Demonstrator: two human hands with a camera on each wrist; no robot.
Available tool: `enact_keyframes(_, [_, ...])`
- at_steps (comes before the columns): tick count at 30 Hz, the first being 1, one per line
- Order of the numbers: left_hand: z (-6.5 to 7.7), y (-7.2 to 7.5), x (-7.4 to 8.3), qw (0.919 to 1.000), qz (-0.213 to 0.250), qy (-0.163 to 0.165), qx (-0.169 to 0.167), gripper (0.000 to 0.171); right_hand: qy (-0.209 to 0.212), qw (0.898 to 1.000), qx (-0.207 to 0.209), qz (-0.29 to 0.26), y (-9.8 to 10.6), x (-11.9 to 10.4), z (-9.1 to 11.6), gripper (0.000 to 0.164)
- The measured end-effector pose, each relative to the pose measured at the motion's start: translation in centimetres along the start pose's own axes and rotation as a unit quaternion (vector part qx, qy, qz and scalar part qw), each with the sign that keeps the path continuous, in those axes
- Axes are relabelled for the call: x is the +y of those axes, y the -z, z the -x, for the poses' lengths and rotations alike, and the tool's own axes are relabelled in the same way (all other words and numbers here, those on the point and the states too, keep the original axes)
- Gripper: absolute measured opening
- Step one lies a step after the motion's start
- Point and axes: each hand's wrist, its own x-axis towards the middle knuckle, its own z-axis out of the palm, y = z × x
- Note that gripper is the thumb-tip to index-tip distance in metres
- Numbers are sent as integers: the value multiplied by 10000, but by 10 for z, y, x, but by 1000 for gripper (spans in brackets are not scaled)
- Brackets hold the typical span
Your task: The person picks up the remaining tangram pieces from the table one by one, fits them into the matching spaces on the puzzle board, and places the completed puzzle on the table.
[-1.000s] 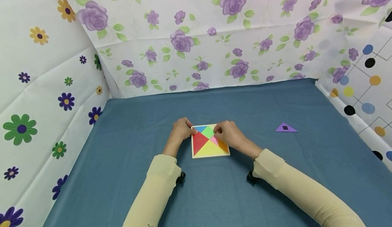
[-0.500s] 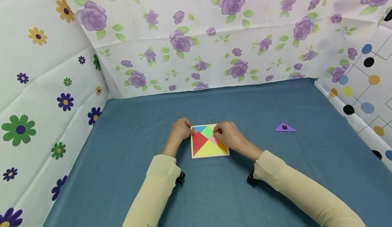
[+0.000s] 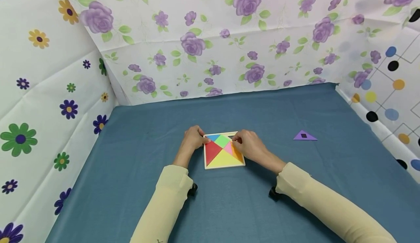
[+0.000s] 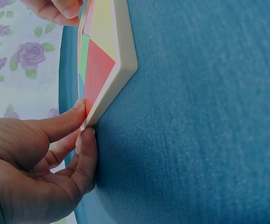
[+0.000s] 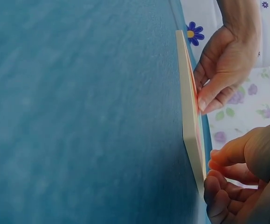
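Observation:
A tangram tray with a pale wooden frame lies on the blue cloth. In it sit a blue piece, a green square, a red triangle, a yellow triangle, a pink piece and an orange piece. My left hand pinches the tray's upper left corner, thumb on top. My right hand is over the upper right corner with fingers curled, partly hiding a dark gap there. Nothing shows between its thumb and forefinger in the right wrist view.
A purple triangle with a small black square on it lies on the cloth, to the right of the tray. Flowered sheets rise behind and to the left; a dotted sheet stands at the right.
My right hand has drawn slightly to the right, uncovering more of the pink piece and the dark gap at the upper right. The left hand keeps its hold on the tray.

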Motion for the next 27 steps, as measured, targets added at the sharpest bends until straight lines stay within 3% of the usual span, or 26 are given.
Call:
enact_keyframes(13, [2,0,2,10000,-28,-21,55,25,-261,9991,98,324,11,13,9,9])
enact_keyframes(27, [3,-1,1,9999,-82,-22,89,25,-1002,9906,251,900,38,33,25,11])
